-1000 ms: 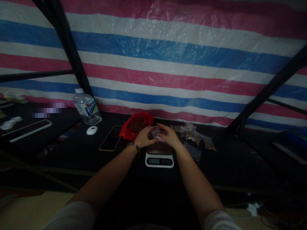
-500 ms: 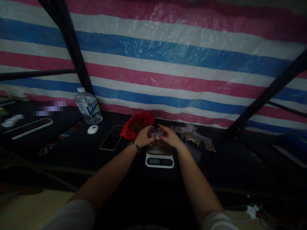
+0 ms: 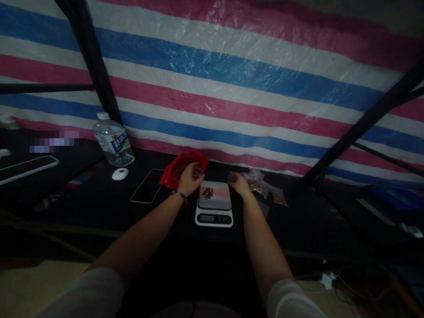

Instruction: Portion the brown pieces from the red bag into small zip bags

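Observation:
My left hand point(image 3: 189, 180) is at the right side of a red plastic bag point(image 3: 200, 160) holding small brown dried pieces. Its fingers are closed on a small clear plastic piece point(image 3: 198, 171), whose exact kind is unclear. My right hand point(image 3: 240, 183) is on the other side of the white kitchen scale point(image 3: 214, 218), beside the filled bags. Its fingers are curled together at a see-through edge that I cannot make out. On the scale's plate lies a small heap of brown dried pieces point(image 3: 208, 193). The display is lit but unreadable.
Several clear zip bags point(image 3: 261, 187) with brown contents lie to the right. Leftward are a phone point(image 3: 147, 186), a white mouse-like object point(image 3: 120, 174) and a large water bottle point(image 3: 114, 140). Black frame posts point(image 3: 99, 66) stand before a striped plastic sheet point(image 3: 212, 88).
My hands have parted from over the scale: the left moved to the red bag, the right toward the filled bags. The brown heap on the plate is now uncovered. The view shifted slightly.

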A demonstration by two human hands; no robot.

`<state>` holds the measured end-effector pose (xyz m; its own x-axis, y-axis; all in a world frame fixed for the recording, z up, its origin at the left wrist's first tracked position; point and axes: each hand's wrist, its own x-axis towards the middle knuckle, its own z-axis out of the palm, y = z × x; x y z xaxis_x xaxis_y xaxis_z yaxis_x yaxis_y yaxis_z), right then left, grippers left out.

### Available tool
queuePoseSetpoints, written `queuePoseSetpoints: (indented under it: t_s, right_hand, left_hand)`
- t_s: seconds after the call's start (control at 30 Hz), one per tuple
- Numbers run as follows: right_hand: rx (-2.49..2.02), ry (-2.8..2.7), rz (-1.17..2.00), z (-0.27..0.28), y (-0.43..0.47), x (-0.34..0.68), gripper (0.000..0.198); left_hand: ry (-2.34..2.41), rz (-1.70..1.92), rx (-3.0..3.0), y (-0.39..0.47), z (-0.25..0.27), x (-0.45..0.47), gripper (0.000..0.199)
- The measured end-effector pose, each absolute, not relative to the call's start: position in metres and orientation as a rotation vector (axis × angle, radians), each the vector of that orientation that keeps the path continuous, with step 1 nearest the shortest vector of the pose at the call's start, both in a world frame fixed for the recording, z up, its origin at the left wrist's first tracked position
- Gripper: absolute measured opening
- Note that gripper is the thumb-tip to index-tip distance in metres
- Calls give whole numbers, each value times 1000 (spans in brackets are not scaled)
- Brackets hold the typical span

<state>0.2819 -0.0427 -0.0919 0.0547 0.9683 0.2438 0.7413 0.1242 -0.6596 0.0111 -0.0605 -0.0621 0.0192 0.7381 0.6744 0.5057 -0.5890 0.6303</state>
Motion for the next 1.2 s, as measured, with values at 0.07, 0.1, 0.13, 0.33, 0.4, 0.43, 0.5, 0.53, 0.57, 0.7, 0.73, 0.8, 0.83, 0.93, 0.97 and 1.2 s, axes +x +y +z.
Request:
queuePoseSetpoints:
  t_s: [0.07, 0.1, 0.13, 0.33, 0.4, 0.43, 0.5, 0.53, 0.57, 0.7, 0.73, 0.8, 0.83, 0.93, 0.97, 1.2]
  right_hand:
    - [-1588, -1796, 335, -84, -47, 281, 54]
    - [-1530, -1820, 260, -78, -50, 279, 53]
    - [-1463, -1845, 190, -70, -53, 275, 51]
    - [-1045, -2346, 360, -25, -89, 217, 26]
    - [-1003, -2526, 400, -20, -101, 198, 26]
    - [-1009, -2600, 394, -18, -106, 192, 28]
    - [-1047, -2692, 353, -18, -112, 184, 29]
    - [-1065, -2708, 330, -18, -113, 182, 29]
    - [-1076, -2711, 313, -19, -113, 181, 27]
    - [-1060, -2719, 299, -20, -107, 185, 22]
    - [-1057, -2726, 302, -20, -105, 186, 22]
    - [-1051, -2739, 312, -20, -100, 189, 21]
    - [-1049, -2743, 314, -19, -97, 190, 21]
    - [-1051, -2759, 295, -18, -92, 193, 21]
    - [-1060, -2763, 283, -18, -91, 194, 21]
    - [-1086, -2670, 262, -13, -85, 197, 19]
  left_hand:
    - [1303, 1596, 2080, -59, -64, 11, 49]
    - [1303, 1594, 2079, -59, -64, 11, 50]
    - [1301, 1588, 2074, -58, -65, 10, 50]
    - [1245, 1560, 2041, -54, -71, 7, 50]
    - [1237, 1572, 2030, -54, -72, 6, 50]
    - [1232, 1571, 2030, -54, -72, 6, 50]
    - [1223, 1563, 2035, -54, -72, 6, 49]
    - [1221, 1560, 2035, -54, -72, 6, 49]
    - [1219, 1555, 2032, -54, -72, 6, 48]
    - [1210, 1521, 2016, -53, -73, 7, 49]
    - [1207, 1504, 2022, -53, -73, 7, 50]
    - [1195, 1455, 2052, -54, -72, 6, 51]
    - [1182, 1420, 2073, -55, -72, 6, 52]
    - [1117, 1307, 2132, -58, -69, 6, 54]
    - [1095, 1281, 2146, -59, -68, 5, 55]
    - [1003, 1204, 2169, -64, -64, 4, 58]
